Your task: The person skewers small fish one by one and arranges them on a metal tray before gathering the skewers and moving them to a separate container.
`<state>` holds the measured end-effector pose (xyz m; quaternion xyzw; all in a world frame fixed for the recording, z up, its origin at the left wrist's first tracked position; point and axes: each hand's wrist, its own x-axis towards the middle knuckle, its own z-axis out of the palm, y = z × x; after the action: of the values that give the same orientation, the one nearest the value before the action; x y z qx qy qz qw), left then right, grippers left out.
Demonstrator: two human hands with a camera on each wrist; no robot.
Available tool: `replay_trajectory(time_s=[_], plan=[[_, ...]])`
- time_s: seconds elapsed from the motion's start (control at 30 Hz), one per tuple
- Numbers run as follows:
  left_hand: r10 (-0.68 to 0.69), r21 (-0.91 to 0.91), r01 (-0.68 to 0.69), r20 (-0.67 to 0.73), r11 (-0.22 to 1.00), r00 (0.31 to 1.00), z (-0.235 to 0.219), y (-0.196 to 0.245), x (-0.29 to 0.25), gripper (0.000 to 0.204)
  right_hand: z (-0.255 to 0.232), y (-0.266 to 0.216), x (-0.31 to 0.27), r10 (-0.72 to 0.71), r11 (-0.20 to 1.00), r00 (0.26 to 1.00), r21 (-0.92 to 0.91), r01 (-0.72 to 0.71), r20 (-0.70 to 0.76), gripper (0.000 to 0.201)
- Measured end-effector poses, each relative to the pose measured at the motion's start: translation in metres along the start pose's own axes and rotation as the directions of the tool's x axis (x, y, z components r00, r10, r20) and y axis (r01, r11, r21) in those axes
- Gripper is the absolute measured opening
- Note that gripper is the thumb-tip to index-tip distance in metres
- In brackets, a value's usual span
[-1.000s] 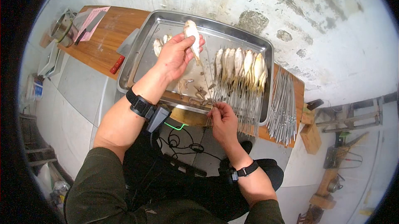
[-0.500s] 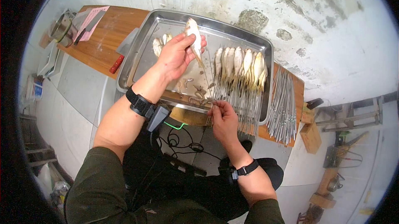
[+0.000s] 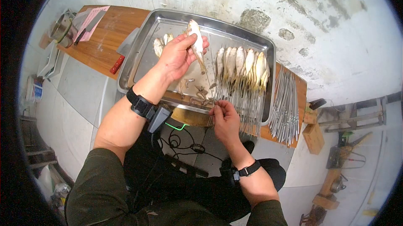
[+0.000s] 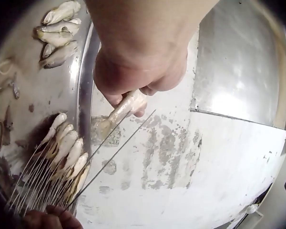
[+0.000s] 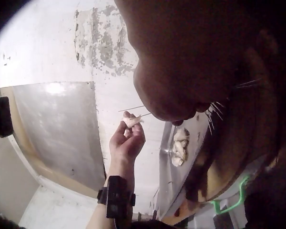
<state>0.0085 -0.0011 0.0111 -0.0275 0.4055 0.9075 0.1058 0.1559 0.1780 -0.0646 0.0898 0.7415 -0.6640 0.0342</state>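
Note:
My left hand (image 3: 179,56) grips a small pale fish (image 3: 198,50) above the metal tray (image 3: 212,25), head pointing away and tail toward me. With fingertips and thumb, my right hand (image 3: 225,116) pinches thin metal skewers (image 4: 109,161) low by the tray's near edge. Two skewer shafts run up toward the held fish; in the left wrist view one overlaps its tail end. Beside them on the right lies a row of skewered fish (image 3: 240,63), their skewers pointing toward me. Loose fish (image 3: 158,47) lie left, partly behind my left hand.
Dark scraps of innards (image 3: 200,96) lie in the tray's near part. A bundle of bare skewers (image 3: 284,108) rests on the wooden table at right. Left of the tray are a red-handled blade (image 3: 118,65), a knife (image 3: 89,28) on pink paper and a metal pot (image 3: 63,29).
The held fish has tilted and shifted slightly, its tail swinging a little down toward the skewer shafts. Both hands stay almost in place with the same grips.

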Motion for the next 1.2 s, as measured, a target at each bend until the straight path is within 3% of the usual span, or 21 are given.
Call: replay_trajectory(time_s=[0.13,0.27,0.43,0.77,0.93,1.2], plan=[[-0.025,-0.006,0.026,0.083,1.000,0.996,-0.006,-0.005,0.003,0.024,0.000,-0.003,0.000,-0.012,1.000,1.000,-0.016,0.012,0.009,0.018],[-0.061,0.004,0.061,0.073,0.998,0.995,-0.006,-0.010,0.004,0.023,0.002,-0.002,0.002,-0.016,1.000,1.000,0.011,0.016,0.011,0.018],[0.019,-0.006,-0.019,0.036,1.000,0.999,0.001,-0.004,0.001,0.026,0.004,-0.005,0.002,0.013,0.997,1.000,0.080,-0.015,0.026,0.019],[-0.033,0.016,0.032,0.042,0.999,0.999,-0.004,-0.011,0.003,0.024,0.005,0.001,0.001,0.003,0.998,1.000,0.060,-0.004,0.019,0.020],[0.023,0.039,-0.023,0.000,0.999,1.000,-0.001,-0.009,0.003,0.023,0.005,-0.001,0.003,0.018,0.998,0.999,0.067,-0.020,0.027,0.021],[0.022,0.117,-0.029,0.058,0.993,0.998,-0.004,-0.005,0.005,0.023,0.006,-0.006,0.003,-0.003,0.998,1.000,0.061,0.002,0.018,0.019]])
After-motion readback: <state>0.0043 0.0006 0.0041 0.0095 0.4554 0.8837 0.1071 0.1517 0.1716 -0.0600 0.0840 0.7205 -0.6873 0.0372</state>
